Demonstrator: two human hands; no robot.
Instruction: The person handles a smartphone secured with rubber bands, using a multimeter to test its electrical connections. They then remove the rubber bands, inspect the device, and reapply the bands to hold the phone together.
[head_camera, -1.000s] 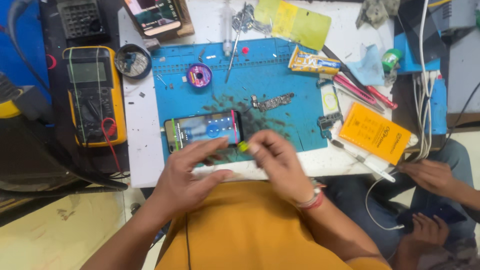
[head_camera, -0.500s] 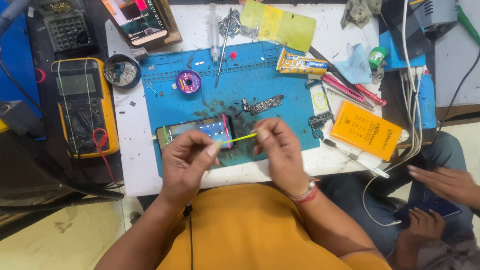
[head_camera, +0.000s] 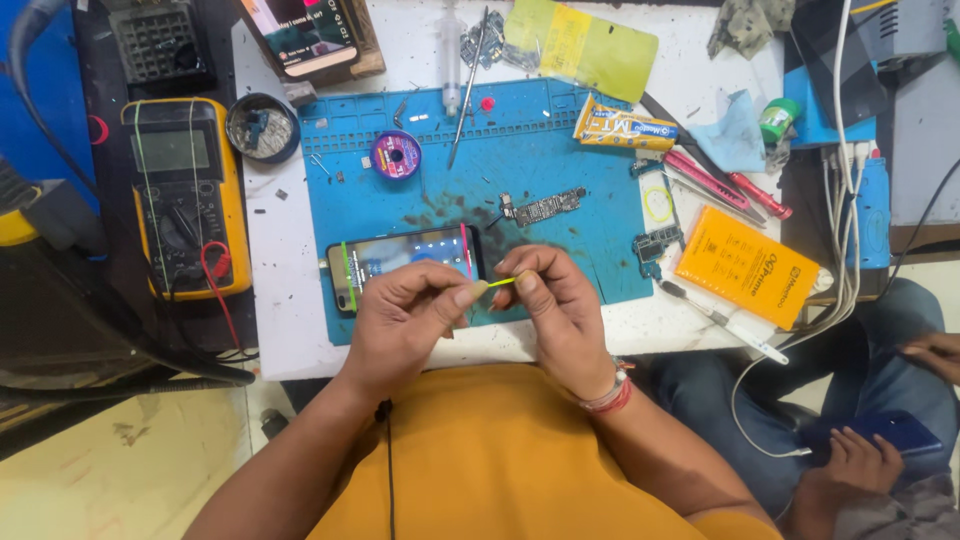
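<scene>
Left hand (head_camera: 408, 305) and right hand (head_camera: 553, 305) pinching the two ends of a thin yellow-green strip (head_camera: 497, 284), stretched taut between fingertips just above a phone (head_camera: 405, 262) lying on the blue mat (head_camera: 560, 170). Beyond, a bare circuit board (head_camera: 541, 208); far left, a yellow multimeter (head_camera: 185, 195).

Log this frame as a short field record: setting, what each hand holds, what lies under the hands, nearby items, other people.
setting: cluttered repair bench with a blue work mat
left hand: pinches one end of a thin yellow-green strip
right hand: pinches the other end
under the hands: smartphone, screen lit
nearby: small circuit board, yellow multimeter, orange packet
other people: a seated person's hand holds a dark blue phone
</scene>
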